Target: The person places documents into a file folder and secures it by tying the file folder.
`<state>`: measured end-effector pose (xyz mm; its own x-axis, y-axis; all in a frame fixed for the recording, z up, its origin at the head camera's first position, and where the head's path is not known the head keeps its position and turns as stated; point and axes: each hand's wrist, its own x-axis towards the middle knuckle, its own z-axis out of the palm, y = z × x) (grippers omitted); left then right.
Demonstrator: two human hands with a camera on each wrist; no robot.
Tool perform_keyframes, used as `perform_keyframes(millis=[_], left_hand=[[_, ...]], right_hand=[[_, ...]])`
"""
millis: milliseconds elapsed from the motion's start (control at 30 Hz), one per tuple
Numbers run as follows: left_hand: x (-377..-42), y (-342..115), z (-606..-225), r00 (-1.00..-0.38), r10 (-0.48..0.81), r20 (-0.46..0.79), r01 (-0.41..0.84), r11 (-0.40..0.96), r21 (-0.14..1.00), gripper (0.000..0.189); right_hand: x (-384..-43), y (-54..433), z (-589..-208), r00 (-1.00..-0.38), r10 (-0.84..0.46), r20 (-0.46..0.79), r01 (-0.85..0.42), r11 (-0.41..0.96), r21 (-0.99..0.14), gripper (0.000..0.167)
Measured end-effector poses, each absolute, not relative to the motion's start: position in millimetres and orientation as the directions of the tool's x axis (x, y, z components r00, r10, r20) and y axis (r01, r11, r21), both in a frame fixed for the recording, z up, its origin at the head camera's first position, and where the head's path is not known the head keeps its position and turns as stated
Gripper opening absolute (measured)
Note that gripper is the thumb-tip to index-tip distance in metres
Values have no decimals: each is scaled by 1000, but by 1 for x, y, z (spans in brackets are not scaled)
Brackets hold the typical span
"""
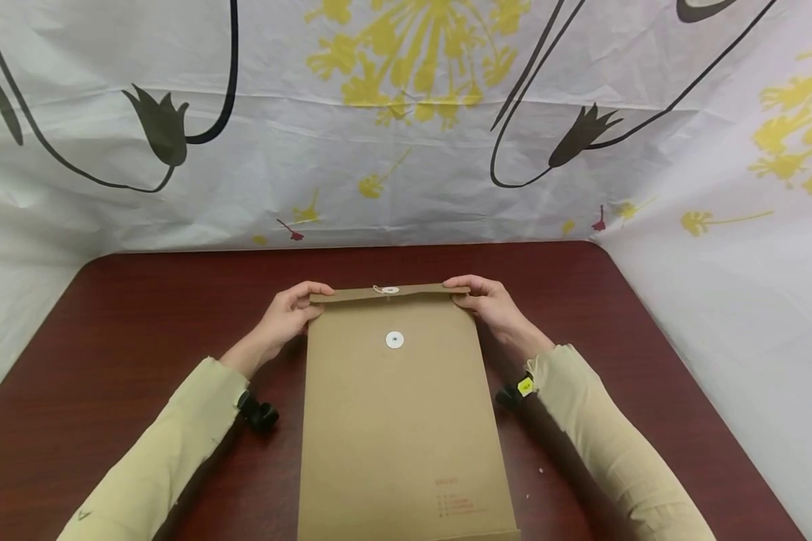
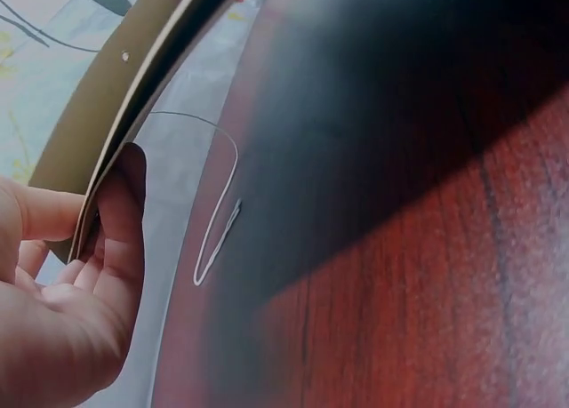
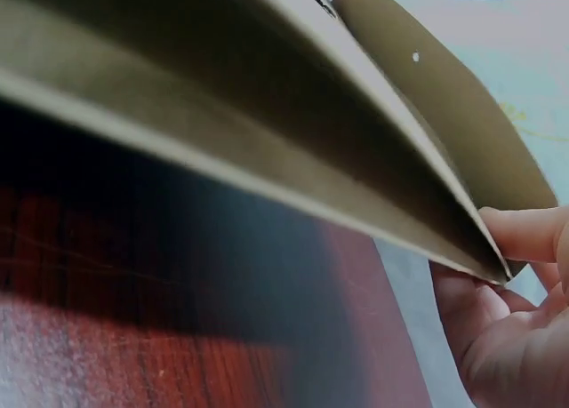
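A brown kraft document envelope (image 1: 395, 413) stretches toward me in the head view, its top end away from me. Along that end runs the flap (image 1: 355, 294), which carries a white button (image 1: 390, 290). A second white button (image 1: 395, 340) sits on the body below it. My left hand (image 1: 286, 314) pinches the top left corner between thumb and fingers; my right hand (image 1: 497, 308) does the same at the top right corner. A thin white string (image 2: 233, 164) dangles from the envelope in the left wrist view. The right wrist view shows a gap between the envelope's layers (image 3: 267, 124).
Beneath lies a dark red wood-grain table (image 1: 156, 323). A white curtain (image 1: 406, 203) printed with flowers hangs behind and beside it. Each wrist wears a small black camera, the left camera (image 1: 260, 415) and the right camera (image 1: 510, 397), close beside the envelope.
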<state>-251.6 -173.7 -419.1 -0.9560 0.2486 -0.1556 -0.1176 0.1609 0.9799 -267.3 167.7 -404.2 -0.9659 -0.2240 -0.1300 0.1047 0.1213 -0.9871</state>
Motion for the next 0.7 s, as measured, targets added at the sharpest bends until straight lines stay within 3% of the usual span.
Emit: perform_keyframes(millis=[100,233,467,600,700], left_hand=[[-250,-173,-419,-959,236,-155,-113,182,977,30],[-249,-173,-418,-959,246,-138,-101,159,982,33],[-249,-168,-419,-980,185,-73,-35,200,979,24],[-250,-164,-421,-985,153,-83,-48,218,975,33],[-252,-164,-420,-979,151,-134,-103,195,975,45]], right_hand=[[-267,168,-405,-969,-217,-119,95,122,-988,39],[-267,169,-405,-967,-215,-136,115,107,-988,37],[-265,171,-403,-952,-265,-154,166,-25,-986,40],[-265,170,-405,-973,-212,-85,71,76,-995,20],[-265,169,-406,-980,-190,-54,23,164,-986,38]])
